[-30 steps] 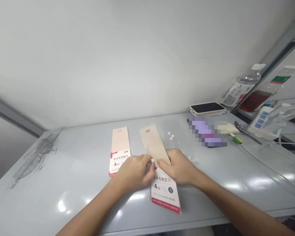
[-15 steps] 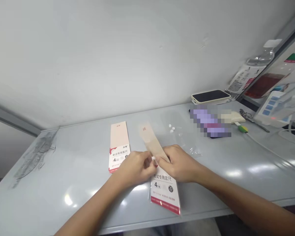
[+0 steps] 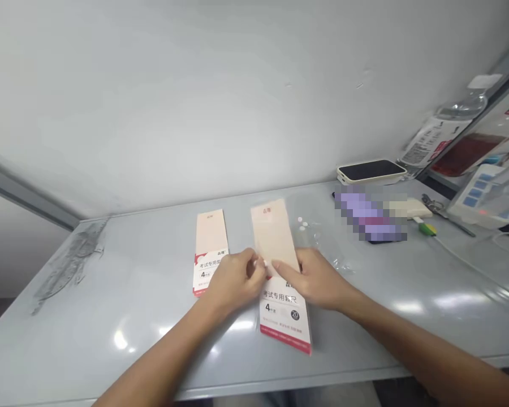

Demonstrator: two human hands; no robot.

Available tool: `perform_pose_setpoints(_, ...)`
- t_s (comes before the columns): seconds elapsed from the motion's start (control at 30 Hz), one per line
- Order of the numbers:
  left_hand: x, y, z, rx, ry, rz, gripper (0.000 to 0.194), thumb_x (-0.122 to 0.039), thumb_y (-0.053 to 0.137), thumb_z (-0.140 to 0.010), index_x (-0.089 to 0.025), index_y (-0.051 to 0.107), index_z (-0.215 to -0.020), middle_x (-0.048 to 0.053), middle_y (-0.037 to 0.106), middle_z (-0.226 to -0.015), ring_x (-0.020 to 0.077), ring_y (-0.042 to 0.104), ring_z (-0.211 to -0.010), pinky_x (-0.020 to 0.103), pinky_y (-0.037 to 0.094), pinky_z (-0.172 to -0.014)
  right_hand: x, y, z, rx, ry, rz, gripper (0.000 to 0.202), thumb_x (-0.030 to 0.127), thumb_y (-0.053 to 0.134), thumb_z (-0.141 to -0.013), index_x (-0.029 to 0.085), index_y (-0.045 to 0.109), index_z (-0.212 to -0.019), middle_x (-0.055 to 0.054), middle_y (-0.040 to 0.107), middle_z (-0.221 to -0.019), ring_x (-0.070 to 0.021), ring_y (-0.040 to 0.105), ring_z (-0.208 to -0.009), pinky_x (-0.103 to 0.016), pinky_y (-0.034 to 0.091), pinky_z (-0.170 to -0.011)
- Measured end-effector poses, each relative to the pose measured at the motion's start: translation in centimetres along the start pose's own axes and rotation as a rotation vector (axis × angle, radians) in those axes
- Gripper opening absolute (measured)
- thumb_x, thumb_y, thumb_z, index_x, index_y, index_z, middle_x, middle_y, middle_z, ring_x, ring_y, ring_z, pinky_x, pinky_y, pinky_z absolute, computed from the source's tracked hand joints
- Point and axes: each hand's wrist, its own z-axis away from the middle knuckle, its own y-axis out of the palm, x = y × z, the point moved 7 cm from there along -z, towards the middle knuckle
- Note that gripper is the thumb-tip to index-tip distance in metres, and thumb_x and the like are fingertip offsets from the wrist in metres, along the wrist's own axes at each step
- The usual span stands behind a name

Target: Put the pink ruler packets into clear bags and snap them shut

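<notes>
Right of the resting packet (image 3: 210, 234), the person's right hand (image 3: 318, 282) grips the second packet (image 3: 277, 297) by one side, while the left hand (image 3: 236, 282), nearer that landmark, pinches a small white piece (image 3: 265, 263).

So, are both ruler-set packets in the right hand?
No, the right hand holds one ruler-set packet; the other packet lies on the table.

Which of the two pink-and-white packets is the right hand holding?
The packet on the right: the right hand grips its edge. The other packet lies on the table, partly hidden by the left hand.
</notes>
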Motion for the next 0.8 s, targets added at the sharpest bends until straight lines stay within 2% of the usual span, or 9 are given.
perform_pose_setpoints(0.1,0.6,-1.5,-0.2,-0.098,-0.043,0.015,0.026,-0.029,0.035,-0.082,-0.019,0.038,-0.058,-0.005,0.039,-0.047,0.0077,0.033,-0.043,0.023,0.025,-0.044,0.1,-0.5,-0.3,0.045,-0.004,-0.139,0.029,0.037,0.045,-0.082,0.014,0.061,-0.074,-0.005,0.065,-0.069,-0.0178,0.061,-0.062,-0.025,0.043,-0.051)
perform_pose_setpoints(0.17,1.1,-2.3,-0.2,-0.152,-0.077,0.082,0.018,-0.029,0.038,-0.082,-0.019,0.043,-0.068,-0.005,0.046,-0.054,0.0070,0.037,-0.044,0.022,0.028,-0.043,0.2,-1.1,-0.5,0.031,-0.012,-0.209,0.028,0.040,0.049,-0.080,0.014,0.061,-0.077,-0.006,0.066,-0.073,-0.0190,0.062,-0.066,-0.026,0.045,-0.054)
perform_pose_setpoints(0.27,1.4,-3.0,-0.2,-0.235,-0.107,0.266,0.020,-0.032,0.047,-0.078,-0.022,0.042,-0.095,0.000,0.058,-0.091,0.0077,0.051,-0.056,0.021,0.037,-0.045,0.1,-1.7,-0.8,0.011,-0.027,-0.295,0.028,0.042,0.053,-0.078,0.015,0.060,-0.083,-0.006,0.067,-0.079,-0.0199,0.063,-0.070,-0.028,0.048,-0.058)
perform_pose_setpoints(0.33,1.1,-2.9,-0.4,-0.208,-0.085,0.416,0.025,-0.033,0.048,-0.078,-0.023,0.043,-0.100,0.003,0.054,-0.108,0.0111,0.056,-0.074,0.022,0.044,-0.052,0.0,-1.8,-0.9,0.022,-0.039,-0.337,0.030,0.042,0.053,-0.078,0.015,0.060,-0.088,-0.006,0.068,-0.081,-0.0210,0.064,-0.074,-0.030,0.049,-0.061)
perform_pose_setpoints(0.4,0.6,-2.1,-0.7,-0.075,-0.048,0.569,0.019,-0.033,0.043,-0.081,-0.021,0.052,-0.092,0.004,0.053,-0.112,0.0142,0.057,-0.084,0.025,0.048,-0.060,-0.1,-1.7,-1.0,0.028,-0.046,-0.353,0.032,0.043,0.053,-0.078,0.014,0.060,-0.091,-0.007,0.068,-0.083,-0.0220,0.064,-0.076,-0.032,0.050,-0.062)
perform_pose_setpoints(0.5,-0.2,-1.3,-0.8,0.054,-0.001,0.695,0.026,-0.033,0.040,-0.084,-0.018,0.060,-0.077,0.005,0.055,-0.112,0.0167,0.057,-0.090,0.030,0.049,-0.073,-0.2,-1.5,-1.2,0.031,-0.051,-0.352,0.031,0.043,0.054,-0.078,0.014,0.059,-0.088,-0.007,0.067,-0.084,-0.0218,0.064,-0.076,-0.032,0.050,-0.062)
perform_pose_setpoints(0.63,0.4,-2.4,-0.9,-0.084,-0.030,0.665,0.023,-0.035,0.049,-0.080,-0.018,0.060,-0.068,0.004,0.056,-0.110,0.0187,0.054,-0.099,0.032,0.045,-0.083,-0.1,-1.8,-1.5,0.032,-0.049,-0.395,0.031,0.043,0.055,-0.077,0.017,0.055,-0.093,-0.006,0.067,-0.083,-0.0200,0.064,-0.075,-0.031,0.050,-0.062)
perform_pose_setpoints(0.7,1.1,-3.4,-1.0,-0.156,-0.059,0.627,0.027,-0.038,0.047,-0.080,-0.017,0.056,-0.065,0.005,0.057,-0.102,0.0180,0.056,-0.093,0.030,0.046,-0.078,-0.2,-3.0,-1.7,-0.026,-0.051,-0.344,0.031,0.045,0.055,-0.076,0.016,0.054,-0.089,-0.004,0.067,-0.073,-0.0178,0.063,-0.064,-0.029,0.048,-0.056)
perform_pose_setpoints(0.8,3.1,-5.6,-1.2,-0.293,-0.175,0.503,0.032,-0.043,0.039,-0.082,-0.018,0.045,-0.063,0.002,0.056,-0.072,0.0136,0.055,-0.067,0.025,0.045,-0.059,-0.9,-6.2,-2.0,-0.211,-0.036,-0.244,0.032,0.047,0.056,-0.074,0.017,0.053,-0.082,-0.004,0.066,-0.067,-0.0159,0.061,-0.057,-0.027,0.044,-0.052)
